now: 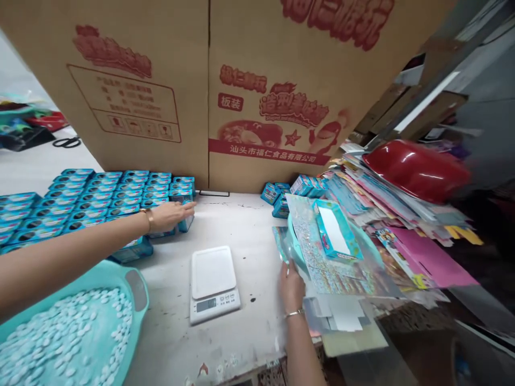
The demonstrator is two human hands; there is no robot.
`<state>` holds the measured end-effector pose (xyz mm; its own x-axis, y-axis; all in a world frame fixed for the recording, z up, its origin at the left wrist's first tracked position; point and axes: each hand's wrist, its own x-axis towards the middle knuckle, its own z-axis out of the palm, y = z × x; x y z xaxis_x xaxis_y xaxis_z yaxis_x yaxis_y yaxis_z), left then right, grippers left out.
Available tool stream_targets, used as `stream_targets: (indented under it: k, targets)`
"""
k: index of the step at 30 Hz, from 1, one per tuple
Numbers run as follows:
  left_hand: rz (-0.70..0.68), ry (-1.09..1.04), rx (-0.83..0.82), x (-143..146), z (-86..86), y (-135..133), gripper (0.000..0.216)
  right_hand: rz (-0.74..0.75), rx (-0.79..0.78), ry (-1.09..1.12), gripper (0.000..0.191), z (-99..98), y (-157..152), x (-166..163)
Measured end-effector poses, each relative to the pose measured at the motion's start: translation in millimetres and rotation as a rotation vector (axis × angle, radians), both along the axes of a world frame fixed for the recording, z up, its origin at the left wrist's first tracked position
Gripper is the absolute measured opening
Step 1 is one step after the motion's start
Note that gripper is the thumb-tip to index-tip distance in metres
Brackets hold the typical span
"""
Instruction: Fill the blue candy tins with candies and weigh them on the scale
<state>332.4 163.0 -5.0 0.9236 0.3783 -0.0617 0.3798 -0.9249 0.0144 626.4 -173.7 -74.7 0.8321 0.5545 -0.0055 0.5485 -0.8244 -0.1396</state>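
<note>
My left hand [167,215] reaches across to the right end of the rows of small boxes. Its fingers close over the top of one small blue box [185,222], which stands upright on the table. My right hand [292,289] is closed on the lower end of a flat blue carton [282,242], beside a turquoise basin [296,241]; motion blurs it a little. Between the hands lies a white kitchen scale [214,276]. Below my left forearm sits a turquoise tub [139,327] holding many pale blue tablets.
Rows of filled-out blue boxes [92,198] stand at left. A large cardboard carton [193,107] walls off the back. More small boxes [308,186] sit at its right foot. A red bowl [414,169] tops stacked papers. An open blue tray [336,230] rests over the basin.
</note>
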Motion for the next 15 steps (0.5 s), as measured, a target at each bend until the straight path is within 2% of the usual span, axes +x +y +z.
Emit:
stream_targets:
  k: [3, 6, 7, 12, 15]
  targets:
    - [0.071, 0.031, -0.028, 4, -0.6, -6, 0.052, -0.003, -0.02, 0.008, 0.045, 0.9, 1, 4]
    - [0.142, 0.025, -0.031, 14, 0.6, -11, 0.025, 0.005, -0.04, -0.008, 0.041, 0.2, 2, 2]
    - [0.162, 0.017, -0.018, 17, 0.0, -11, 0.023, 0.015, -0.054, -0.019, 0.039, -0.1, 2, 1]
    - [0.252, -0.057, 0.059, 34, -11.2, -1, 0.046, 0.124, -0.124, -0.052, 0.03, -0.5, 1, 0]
    - [0.331, -0.128, 0.085, 43, -18.7, 2, 0.035, 0.174, -0.153, -0.045, 0.03, -2.0, 1, 4]
